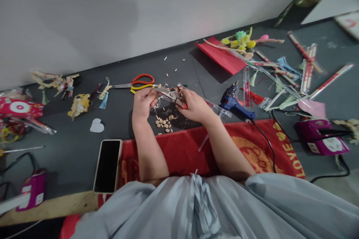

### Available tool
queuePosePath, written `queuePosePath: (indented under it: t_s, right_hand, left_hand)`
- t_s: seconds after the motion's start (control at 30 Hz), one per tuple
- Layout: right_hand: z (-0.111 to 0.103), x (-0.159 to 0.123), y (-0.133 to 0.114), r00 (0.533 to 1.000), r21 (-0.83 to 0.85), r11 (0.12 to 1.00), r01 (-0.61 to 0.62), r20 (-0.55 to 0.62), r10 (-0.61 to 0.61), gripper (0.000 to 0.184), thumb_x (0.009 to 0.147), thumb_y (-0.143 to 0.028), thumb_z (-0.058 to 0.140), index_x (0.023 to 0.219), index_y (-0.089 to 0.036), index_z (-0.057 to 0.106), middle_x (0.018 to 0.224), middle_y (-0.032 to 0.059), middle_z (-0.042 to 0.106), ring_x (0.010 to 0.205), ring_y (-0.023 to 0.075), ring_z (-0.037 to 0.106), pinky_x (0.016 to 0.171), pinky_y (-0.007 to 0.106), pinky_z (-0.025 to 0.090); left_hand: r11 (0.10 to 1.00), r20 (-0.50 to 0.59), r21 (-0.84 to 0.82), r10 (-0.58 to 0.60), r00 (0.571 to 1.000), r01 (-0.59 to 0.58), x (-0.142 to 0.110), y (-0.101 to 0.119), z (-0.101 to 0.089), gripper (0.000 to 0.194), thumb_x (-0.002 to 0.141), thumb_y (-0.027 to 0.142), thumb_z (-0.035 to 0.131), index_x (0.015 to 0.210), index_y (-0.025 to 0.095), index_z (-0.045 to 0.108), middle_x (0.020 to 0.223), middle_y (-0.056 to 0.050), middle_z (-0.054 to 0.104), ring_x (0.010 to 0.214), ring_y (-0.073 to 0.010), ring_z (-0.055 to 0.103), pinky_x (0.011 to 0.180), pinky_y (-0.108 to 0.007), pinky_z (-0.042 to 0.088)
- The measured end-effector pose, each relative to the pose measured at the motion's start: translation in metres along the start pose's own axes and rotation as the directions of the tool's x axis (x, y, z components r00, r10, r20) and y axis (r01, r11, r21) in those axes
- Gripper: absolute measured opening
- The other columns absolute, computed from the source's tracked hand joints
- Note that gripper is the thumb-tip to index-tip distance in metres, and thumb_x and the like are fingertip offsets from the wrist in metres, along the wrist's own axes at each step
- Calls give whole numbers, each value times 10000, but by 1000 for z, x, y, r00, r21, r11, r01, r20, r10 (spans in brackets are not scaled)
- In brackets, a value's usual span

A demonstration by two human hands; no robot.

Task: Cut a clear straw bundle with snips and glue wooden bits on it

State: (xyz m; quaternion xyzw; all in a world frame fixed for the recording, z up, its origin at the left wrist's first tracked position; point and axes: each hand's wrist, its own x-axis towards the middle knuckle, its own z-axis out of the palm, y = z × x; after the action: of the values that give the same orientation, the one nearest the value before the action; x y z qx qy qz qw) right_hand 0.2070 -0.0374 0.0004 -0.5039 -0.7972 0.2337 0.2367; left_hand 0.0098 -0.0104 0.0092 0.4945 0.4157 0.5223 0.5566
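Observation:
Over the dark table my right hand (193, 106) is closed around pliers (174, 99) with red handle grips. Their metal jaws point left, toward my left hand (143, 102). The fingers of my left hand are pinched together close to the jaws, at a small pale piece whose kind I cannot make out. White threads hang between the hands. Below them lies a loose pile of small tan bits (165, 122). Just behind my left hand rest scissors (123, 86) with one red and one yellow handle loop.
A blue glue gun (235, 104) lies right of my hands, its cord running over a red towel (179, 151). Near my left forearm are a phone (107, 166) and a white heart cutout (97, 126). Red paper (224, 56), wrapped sticks and tassels cover the right side.

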Motion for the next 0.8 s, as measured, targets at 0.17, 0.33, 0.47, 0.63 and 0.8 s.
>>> queuePosePath:
  t_s: [0.17,0.33,0.47,0.63,0.8]
  right_hand:
    - [-4,-1,3,999,13,999,49,-10,-49,317,756,-290,478,1034,-138,478,1035,166,601,937,279,539,829,409,439]
    - [-6,-1,4,996,7,996,86,-6,-86,311,772,-307,464,1031,-135,474,1022,162,594,922,272,529,841,403,433]
    - [-7,-2,3,996,11,996,87,-2,-87,322,773,-311,451,1035,-123,472,1039,171,592,917,270,528,823,389,431]
    - [-7,-1,2,998,1,998,63,15,-63,276,741,-290,462,974,-142,469,974,160,603,859,264,537,761,375,429]
    - [-6,0,2,999,-12,999,36,21,-36,181,730,-299,454,868,-184,443,844,117,602,743,239,526,668,340,395]
  left_hand:
    - [998,66,-61,-23,998,27,-1,3,3,310,678,443,723,677,134,696,436,47,418,352,-7,274,380,-179,196]
    - [990,150,-117,-54,987,72,-2,2,2,286,697,438,717,673,155,691,373,63,376,323,-6,260,382,-169,215]
    - [986,186,-134,-73,980,99,-3,3,3,333,705,468,706,625,148,656,357,61,381,305,-2,249,376,-169,226]
    - [985,173,-127,-91,981,113,-2,4,3,329,697,455,717,634,139,648,368,69,365,312,2,241,377,-162,213]
    - [986,132,-116,-104,986,119,-2,3,3,341,691,458,720,623,134,640,366,78,332,318,0,242,376,-155,214]
